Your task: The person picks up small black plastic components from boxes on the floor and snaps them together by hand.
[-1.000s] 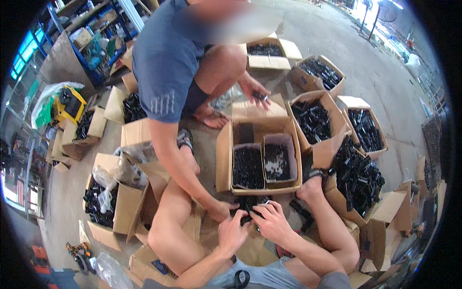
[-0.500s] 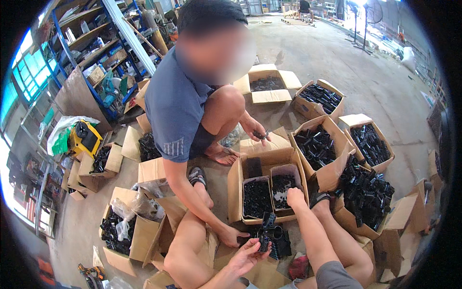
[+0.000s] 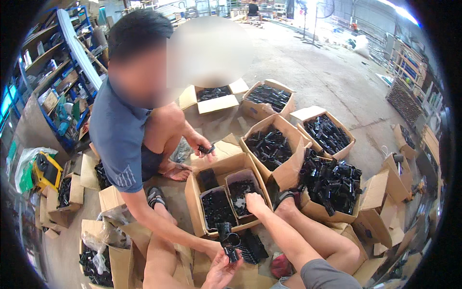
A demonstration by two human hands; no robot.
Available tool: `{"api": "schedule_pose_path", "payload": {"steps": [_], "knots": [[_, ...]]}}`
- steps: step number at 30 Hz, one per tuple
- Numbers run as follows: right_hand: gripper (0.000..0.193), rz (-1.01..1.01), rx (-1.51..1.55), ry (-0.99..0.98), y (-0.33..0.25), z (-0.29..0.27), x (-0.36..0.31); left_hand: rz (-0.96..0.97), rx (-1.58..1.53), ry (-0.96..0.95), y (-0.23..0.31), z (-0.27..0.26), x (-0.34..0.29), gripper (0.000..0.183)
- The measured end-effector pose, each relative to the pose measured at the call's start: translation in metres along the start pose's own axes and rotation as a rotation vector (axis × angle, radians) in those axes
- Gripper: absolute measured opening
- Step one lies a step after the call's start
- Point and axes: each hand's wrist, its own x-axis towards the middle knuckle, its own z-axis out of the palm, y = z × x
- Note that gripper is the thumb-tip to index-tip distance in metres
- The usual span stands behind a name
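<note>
The work is spread over a grey concrete floor (image 3: 351, 94), marked by joint lines and stains, in a large, brightly lit workshop. Blue-framed shelving (image 3: 48, 71) crowded with supplies stands at the left, near a yellow case (image 3: 48, 171); a standing fan (image 3: 324, 9) and a white sack (image 3: 361, 45) are toward the far right.

Low down, the person's left hand (image 3: 222, 270) pinches a black plastic ring fitting (image 3: 231, 240) between thumb and fingers, in front of the large open carton (image 3: 219, 166). The right hand (image 3: 255, 203) reaches into the right-hand inner box (image 3: 239, 176) of that carton, over small black parts (image 3: 239, 188); its fingertips are hidden, so whether they grip anything cannot be told. Ribbed black pieces (image 3: 253, 246) lie just beside the fitting, on the right.

A crouching co-worker (image 3: 115, 120) holds a small black component (image 3: 207, 149) in one hand above the carton's flap (image 3: 216, 150); the other reaches down behind the fitting, its grip partly hidden. More cartons of glossy black pieces (image 3: 332, 180) stand around on the floor.
</note>
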Motion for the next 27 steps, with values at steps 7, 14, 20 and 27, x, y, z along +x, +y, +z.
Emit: {"api": "schedule_pose_path", "payload": {"steps": [7, 14, 20, 27], "knots": [[0.022, 0.187, 1.279, 0.079, 0.014, -0.017, -0.073, 0.144, 0.141, 0.112, -0.014, 0.036, -0.005, 0.016], [0.019, 0.179, 1.501, 0.192, -0.032, -0.053, -0.180, 0.078, -0.025, -0.011, -0.016, -0.011, 0.009, 0.020], [0.017, 0.110, 1.575, 0.106, -0.073, -0.050, -0.220, 0.111, 0.059, 0.130, -0.007, -0.004, -0.002, 0.021], [0.029, -0.241, 1.129, 0.352, -0.088, -0.048, -0.231, 0.171, 0.075, 0.184, -0.011, -0.005, -0.003, 0.029]]}}
